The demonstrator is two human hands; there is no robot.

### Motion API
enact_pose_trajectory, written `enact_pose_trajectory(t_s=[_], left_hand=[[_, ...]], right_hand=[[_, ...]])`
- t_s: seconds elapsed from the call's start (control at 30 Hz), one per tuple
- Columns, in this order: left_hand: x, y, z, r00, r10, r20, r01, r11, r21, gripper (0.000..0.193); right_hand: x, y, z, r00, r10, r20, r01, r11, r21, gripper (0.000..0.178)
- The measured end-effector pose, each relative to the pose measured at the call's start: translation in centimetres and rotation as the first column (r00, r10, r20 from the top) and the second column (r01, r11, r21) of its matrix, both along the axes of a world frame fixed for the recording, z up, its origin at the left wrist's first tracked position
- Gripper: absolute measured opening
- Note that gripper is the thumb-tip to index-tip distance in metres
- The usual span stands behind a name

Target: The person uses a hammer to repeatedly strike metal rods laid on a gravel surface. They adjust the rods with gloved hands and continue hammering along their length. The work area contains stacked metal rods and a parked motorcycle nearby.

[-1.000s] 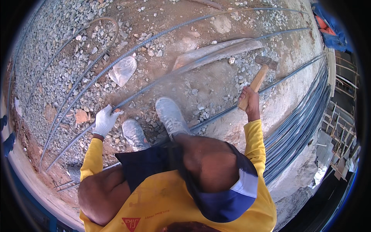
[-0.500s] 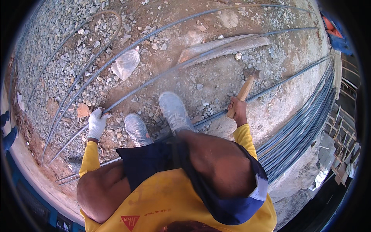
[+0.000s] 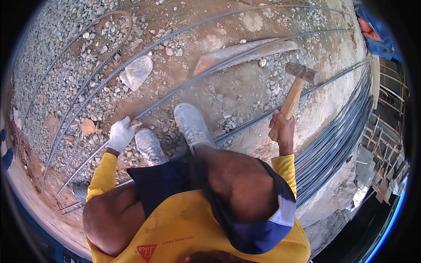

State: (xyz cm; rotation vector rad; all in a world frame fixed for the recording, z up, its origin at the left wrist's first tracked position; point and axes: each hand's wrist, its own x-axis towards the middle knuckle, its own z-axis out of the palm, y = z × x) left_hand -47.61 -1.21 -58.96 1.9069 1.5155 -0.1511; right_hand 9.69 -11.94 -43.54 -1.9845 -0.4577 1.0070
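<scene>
My left hand, in a white work glove, is closed around a long steel rebar that runs from the lower left up to the far right. My right hand is bare and wraps the lower part of a hammer's wooden handle. The hammer has a heavy, dusty metal head, held up to the right of my shoes and apart from the rebar in my left hand. Beneath the hammer, another steel rod runs along the ground.
A bundle of thin steel rods lies along the concrete edge at right. Loose gravel spreads at left, with bent rebar across it. A clear plastic bag and a flat board lie ahead. Wooden framework stands beyond the edge.
The hammer has come up and to the right, its head now larger in view. My gloved left hand has shifted slightly up and right along the rebar. The view has moved a little.
</scene>
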Motion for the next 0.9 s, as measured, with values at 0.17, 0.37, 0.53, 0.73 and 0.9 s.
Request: enact_pose_trajectory(t_s=[0.17,0.37,0.53,0.73,0.9], left_hand=[[-0.4,1.9,0.2,0.992,0.093,0.083,-0.070,0.968,-0.241,0.036],[-0.7,3.2,0.4,0.972,0.186,0.145,-0.107,0.894,-0.435,0.042],[-0.5,2.8,0.0,0.966,0.159,0.202,-0.050,0.888,-0.458,0.047],[-0.9,3.0,0.1,0.960,0.216,0.179,-0.093,0.846,-0.526,0.052],[-2.5,4.5,0.5,0.923,0.381,0.059,-0.168,0.536,-0.828,0.047]], right_hand=[[2.8,4.9,11.6,0.988,0.066,0.140,-0.134,0.820,0.557,0.020],[0.8,14.0,11.6,0.988,-0.079,0.133,-0.083,0.455,0.886,0.016],[-3.6,9.8,-8.1,0.989,0.143,-0.030,-0.145,0.949,-0.279,0.014],[-3.1,0.1,-12.8,0.937,0.345,-0.056,-0.349,0.913,-0.211,0.023],[-7.6,-3.2,-11.5,0.925,0.342,-0.165,-0.371,0.905,-0.209,0.021]])
